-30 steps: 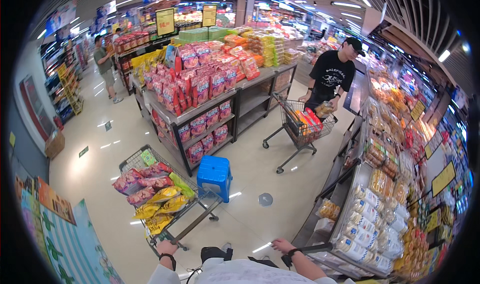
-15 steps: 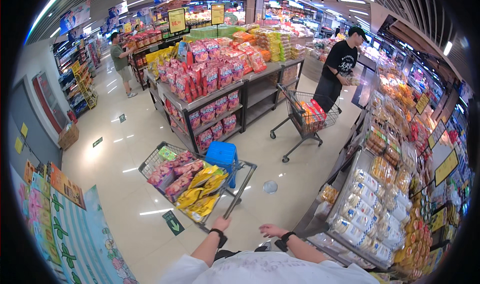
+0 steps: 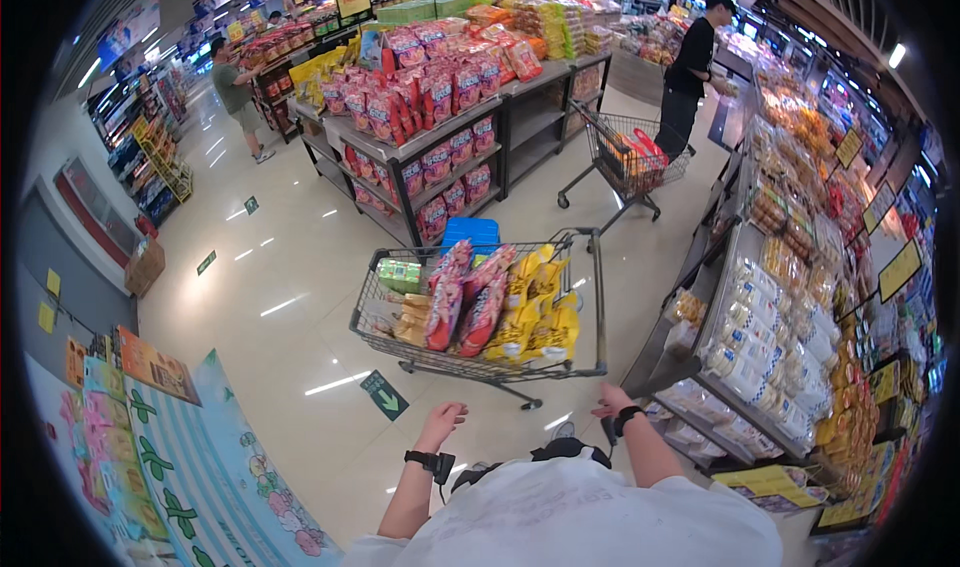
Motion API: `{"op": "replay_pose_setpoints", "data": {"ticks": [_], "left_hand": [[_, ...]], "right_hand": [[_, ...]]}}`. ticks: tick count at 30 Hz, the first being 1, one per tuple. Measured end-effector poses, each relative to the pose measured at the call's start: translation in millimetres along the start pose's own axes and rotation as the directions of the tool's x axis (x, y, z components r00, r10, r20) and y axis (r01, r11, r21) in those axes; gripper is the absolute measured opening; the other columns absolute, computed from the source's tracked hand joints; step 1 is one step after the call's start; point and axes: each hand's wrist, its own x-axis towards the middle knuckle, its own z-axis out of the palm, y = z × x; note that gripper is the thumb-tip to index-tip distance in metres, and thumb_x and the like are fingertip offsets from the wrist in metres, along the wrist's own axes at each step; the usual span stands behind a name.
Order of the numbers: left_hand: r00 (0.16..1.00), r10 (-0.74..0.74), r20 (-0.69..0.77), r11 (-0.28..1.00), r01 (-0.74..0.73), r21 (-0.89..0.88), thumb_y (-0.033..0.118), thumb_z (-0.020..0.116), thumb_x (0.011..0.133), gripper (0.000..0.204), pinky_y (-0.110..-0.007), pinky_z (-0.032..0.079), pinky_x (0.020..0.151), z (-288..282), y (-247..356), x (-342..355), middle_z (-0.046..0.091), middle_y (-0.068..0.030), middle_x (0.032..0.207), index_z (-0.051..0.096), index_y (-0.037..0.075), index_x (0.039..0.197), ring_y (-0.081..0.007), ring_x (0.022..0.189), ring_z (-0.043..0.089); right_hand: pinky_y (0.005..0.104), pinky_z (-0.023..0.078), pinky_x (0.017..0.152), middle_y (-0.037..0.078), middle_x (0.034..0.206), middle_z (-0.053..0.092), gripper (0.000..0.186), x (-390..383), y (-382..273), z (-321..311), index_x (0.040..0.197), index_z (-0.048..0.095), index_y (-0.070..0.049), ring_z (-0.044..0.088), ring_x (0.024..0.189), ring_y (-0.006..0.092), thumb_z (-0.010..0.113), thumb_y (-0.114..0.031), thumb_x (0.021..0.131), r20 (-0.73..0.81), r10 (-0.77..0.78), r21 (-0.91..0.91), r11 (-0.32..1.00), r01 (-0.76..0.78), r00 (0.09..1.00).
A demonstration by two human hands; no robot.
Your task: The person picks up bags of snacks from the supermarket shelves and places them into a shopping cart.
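In front of me stands a wire shopping cart (image 3: 601, 312), its long side toward me and its handle end at the right. It carries pink-red snack bags (image 3: 484, 312), yellow bags (image 3: 540, 312), a green pack (image 3: 400, 275) and tan packages (image 3: 412, 317). My left hand (image 3: 441, 425) hangs below the cart's near side, empty, fingers loosely apart. Close under the handle end is my right hand (image 3: 612, 401), fingers stretched out and holding nothing; whether it touches the cart I cannot tell. Both wrists wear black bands.
A blue stool (image 3: 470, 232) stands behind the cart, by a shelf (image 3: 400, 147) stacked with pink bags. Another cart (image 3: 635, 157) and a person (image 3: 690, 67) in black are at the far right. Bread racks (image 3: 745, 317) line the right. Another person (image 3: 236, 92) stands far left.
The cart has swung round and moved right, from slanting at the left to lying crosswise before me. My left hand has let go of its handle. My right hand has moved right.
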Motion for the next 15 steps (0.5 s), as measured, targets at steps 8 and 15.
{"op": "replay_pose_setpoints", "data": {"ticks": [8,15], "left_hand": [[0.986,-0.110,-0.125,0.989,0.096,-0.113,0.035,0.046,0.091,0.034,-0.032,0.045,0.078,2.0,-12.6,-13.5,0.065,-0.0050,0.104,0.060,0.009,0.110,-0.0173,0.093,0.062],[0.952,-0.213,-0.218,0.970,0.180,-0.161,0.035,0.047,0.092,0.032,-0.031,0.045,0.080,19.3,5.5,-11.0,0.065,-0.0045,0.107,0.059,0.010,0.110,-0.0164,0.096,0.061]], "right_hand": [[0.0471,0.050,0.075,0.023,0.132,0.042,0.062,65.3,-15.0,-32.7,0.137,0.028,-0.009,0.060,0.097,0.0395,0.040,-0.050,0.092,0.073,0.022,0.289,0.956,-0.042,0.997],[0.0431,0.053,0.066,0.017,0.094,0.063,0.032,127.9,-72.5,-75.6,0.114,0.050,-0.006,0.064,0.076,0.0309,0.045,-0.029,0.092,-0.075,-0.050,0.371,0.926,0.074,0.996]]}}
